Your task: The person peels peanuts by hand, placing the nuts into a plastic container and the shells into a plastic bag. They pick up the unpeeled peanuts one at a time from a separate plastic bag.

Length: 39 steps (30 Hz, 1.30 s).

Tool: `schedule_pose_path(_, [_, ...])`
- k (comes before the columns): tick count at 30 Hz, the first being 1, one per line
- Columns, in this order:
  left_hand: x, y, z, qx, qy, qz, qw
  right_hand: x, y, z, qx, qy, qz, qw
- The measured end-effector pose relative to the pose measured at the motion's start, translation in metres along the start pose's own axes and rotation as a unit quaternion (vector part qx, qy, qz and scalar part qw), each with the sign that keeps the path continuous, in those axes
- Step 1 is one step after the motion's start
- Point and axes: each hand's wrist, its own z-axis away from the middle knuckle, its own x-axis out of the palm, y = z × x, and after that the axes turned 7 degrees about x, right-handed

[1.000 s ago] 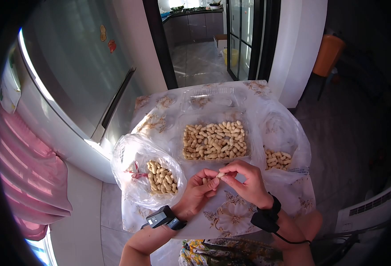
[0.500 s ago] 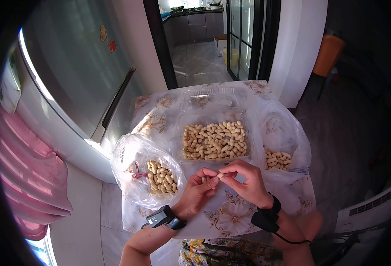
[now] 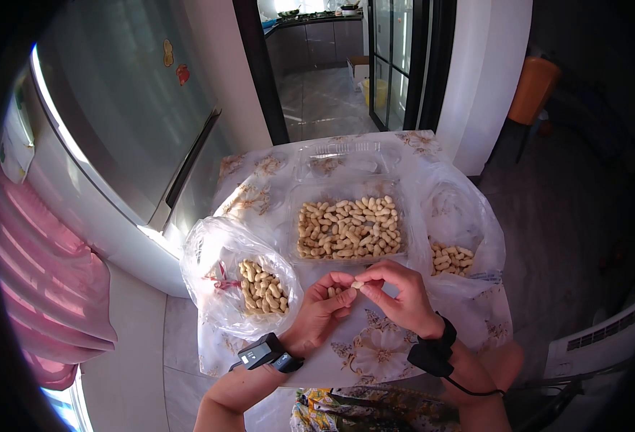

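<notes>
With the right hand (image 3: 401,295) nearly closed, pinching a small peanut piece (image 3: 358,285) at the fingertips; with the left hand (image 3: 319,314) loosely curled, meeting it there and tucking a second peanut (image 3: 332,292) among the fingers. Held over the table (image 3: 396,360), between the clear box (image 3: 293,225) and the near edge. Could slip from so slight a pinch, or fly off that edge if squeezed unevenly.

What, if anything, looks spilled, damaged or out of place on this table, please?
Nothing stands out: beyond those in the fingers, the peanuts lie inside the clear container, left bag and right bag, with no visible spill on the tablecloth.
</notes>
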Motion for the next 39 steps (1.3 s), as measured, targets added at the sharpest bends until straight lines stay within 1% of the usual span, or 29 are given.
schedule_pose_path(3, [0.001,-0.001,0.0,-0.001,0.013,-0.005,1.0,0.0,0.0,0.0,0.003,0.004,0.002,1.0])
schedule_pose_path(13, [0.0,-0.002,-0.001,0.007,0.012,0.007,1.0,0.0,0.0,0.0,0.013,0.007,-0.006,1.0])
schedule_pose_path(16, [0.0,-0.001,-0.001,0.011,-0.004,0.009,1.0,0.001,0.0,0.0,0.022,0.012,-0.011,1.0])
schedule_pose_path(18, [0.003,0.002,0.0,-0.002,0.015,-0.004,1.0,0.0,0.0,0.0,0.026,0.015,-0.009,1.0])
schedule_pose_path(22, [0.002,0.002,0.0,-0.019,0.012,-0.006,1.0,-0.001,0.002,0.0,0.028,0.014,0.005,1.0])
schedule_pose_path(24, [-0.004,-0.001,-0.001,-0.011,-0.018,-0.007,1.0,-0.001,0.003,0.001,0.031,0.013,0.007,0.999])
schedule_pose_path(31, [-0.004,-0.005,-0.001,-0.005,-0.014,-0.019,1.0,0.0,0.002,0.001,0.039,0.013,0.006,0.999])
schedule_pose_path(33, [0.003,-0.001,0.001,0.001,0.009,-0.024,1.0,0.0,0.003,0.001,0.039,0.017,0.011,0.999])
schedule_pose_path(39, [-0.001,-0.003,0.0,0.006,-0.002,-0.033,0.999,0.0,0.002,0.001,0.047,0.023,0.007,0.999])
